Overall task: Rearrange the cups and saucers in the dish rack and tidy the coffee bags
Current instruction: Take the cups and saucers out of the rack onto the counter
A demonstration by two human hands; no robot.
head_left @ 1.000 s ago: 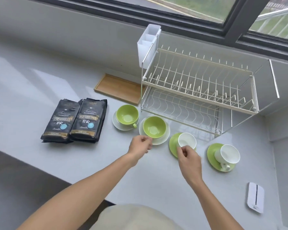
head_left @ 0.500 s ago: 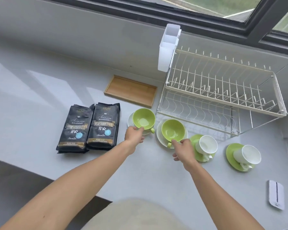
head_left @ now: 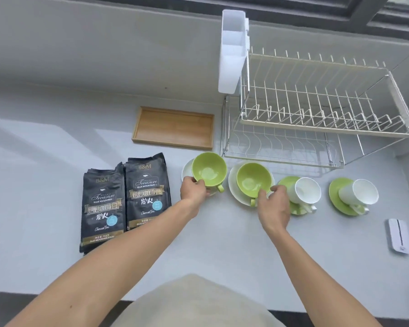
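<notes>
Two green cups stand on white saucers in front of the empty two-tier dish rack (head_left: 326, 128). My left hand (head_left: 194, 191) grips the near rim of the left green cup (head_left: 208, 169) on its white saucer (head_left: 186, 171). My right hand (head_left: 273, 205) grips the right green cup (head_left: 253, 179) at its near rim, over its white saucer (head_left: 233, 182). To the right, two white cups (head_left: 306, 191) (head_left: 359, 192) sit tilted on green saucers (head_left: 286, 181) (head_left: 338, 197). Two black coffee bags (head_left: 102, 208) (head_left: 148, 190) lie flat side by side at the left.
A shallow wooden tray (head_left: 174, 131) lies behind the coffee bags, left of the rack. A white cutlery holder (head_left: 233, 50) hangs on the rack's left end. A small white device (head_left: 399, 236) lies at the right of the grey counter.
Both hands have moved left along the row: the left from the right green cup to the left green cup, the right from a white cup to the right green cup. The camera has moved closer.
</notes>
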